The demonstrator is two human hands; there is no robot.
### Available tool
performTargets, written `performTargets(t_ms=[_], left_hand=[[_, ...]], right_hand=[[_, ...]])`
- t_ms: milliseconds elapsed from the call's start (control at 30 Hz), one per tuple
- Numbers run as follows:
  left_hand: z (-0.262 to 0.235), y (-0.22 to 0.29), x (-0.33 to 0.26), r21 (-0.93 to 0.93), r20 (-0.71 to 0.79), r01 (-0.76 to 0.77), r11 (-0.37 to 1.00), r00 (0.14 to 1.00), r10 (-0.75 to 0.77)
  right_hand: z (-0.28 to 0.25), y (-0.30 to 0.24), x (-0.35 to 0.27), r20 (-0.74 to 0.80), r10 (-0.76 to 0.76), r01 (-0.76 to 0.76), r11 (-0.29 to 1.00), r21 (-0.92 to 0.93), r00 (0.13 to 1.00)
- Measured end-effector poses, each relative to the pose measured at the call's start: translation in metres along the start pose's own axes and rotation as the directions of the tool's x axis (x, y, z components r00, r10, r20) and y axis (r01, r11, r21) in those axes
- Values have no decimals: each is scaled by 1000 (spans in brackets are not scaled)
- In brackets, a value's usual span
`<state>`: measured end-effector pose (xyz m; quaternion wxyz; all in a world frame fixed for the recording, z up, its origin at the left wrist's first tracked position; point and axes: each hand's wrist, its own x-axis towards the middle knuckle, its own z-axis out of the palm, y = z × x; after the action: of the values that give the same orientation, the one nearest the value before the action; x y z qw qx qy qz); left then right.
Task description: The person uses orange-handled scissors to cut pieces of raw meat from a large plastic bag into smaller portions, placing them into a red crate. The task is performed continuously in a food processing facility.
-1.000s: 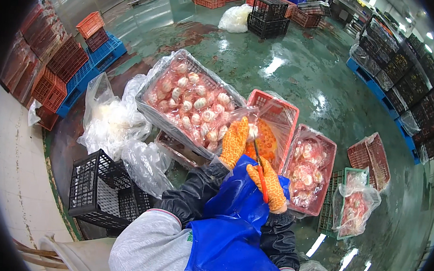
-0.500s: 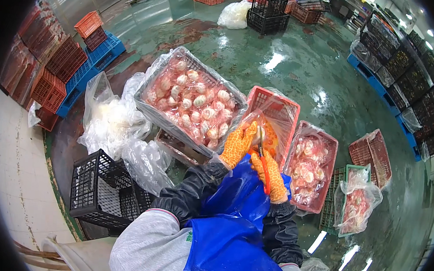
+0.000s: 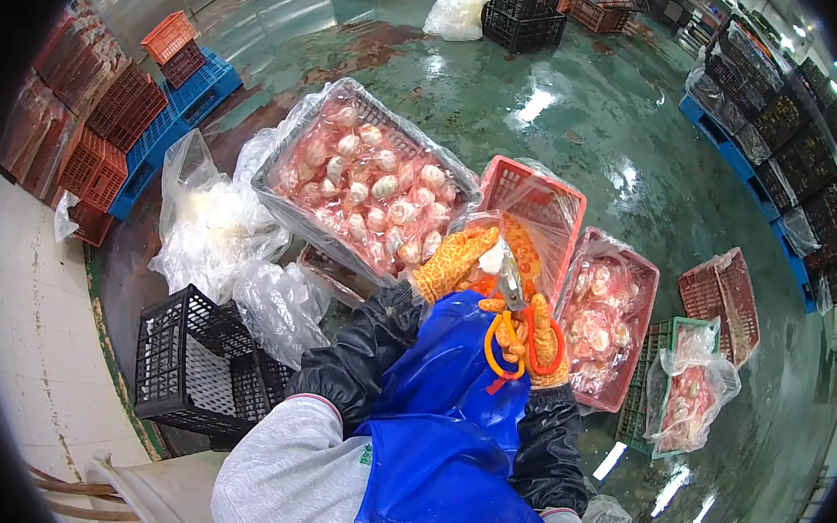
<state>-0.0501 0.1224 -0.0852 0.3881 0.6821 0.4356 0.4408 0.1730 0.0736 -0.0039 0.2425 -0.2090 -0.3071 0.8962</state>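
Two gloved hands meet over the red crate (image 3: 537, 197): your right hand (image 3: 540, 338) is closed through the scissors (image 3: 512, 306); your left hand (image 3: 452, 264) apparently pinches a pale piece (image 3: 491, 259) at the blades. Keep fingertips behind the cut.

I held a pair of scissors (image 3: 514, 317) with orange loop handles just right of the frame's centre, blades pointing up toward the top of the picture, handles low against my blue apron. The grey blades looked close together, their tips reaching a small pale piece (image 3: 491, 258) that sat at the upper end, pinched just left of them. That piece was whitish and rounded; its exact shape was too small to tell. It hung in front of a red plastic-lined crate (image 3: 537, 204), tilted up on edge, in the middle of the frame.
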Motion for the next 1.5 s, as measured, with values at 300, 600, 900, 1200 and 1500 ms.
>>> performTargets(t_ms=[300, 600, 900, 1200, 1500], left_hand=[[14, 65, 9, -683, -156, 162, 712, 920, -358], [-11, 12, -4, 559, -36, -354, 750, 893, 448], [14, 139, 18, -930, -71, 101, 353, 894, -443], [31, 65, 19, -688, -215, 40, 725, 942, -256], [45, 104, 28, -840, -97, 93, 535, 943, -318]], right_hand=[[-9, 3, -2, 56, 9, -16, 991, 130, 998], [0, -20, -18, -103, -14, -27, 921, -389, 995], [35, -5, -17, -554, -213, -79, 887, -455, 805], [17, 7, -26, -563, -393, 214, 909, -358, 727], [1, -8, 37, -382, -692, 509, 715, -480, 612]])
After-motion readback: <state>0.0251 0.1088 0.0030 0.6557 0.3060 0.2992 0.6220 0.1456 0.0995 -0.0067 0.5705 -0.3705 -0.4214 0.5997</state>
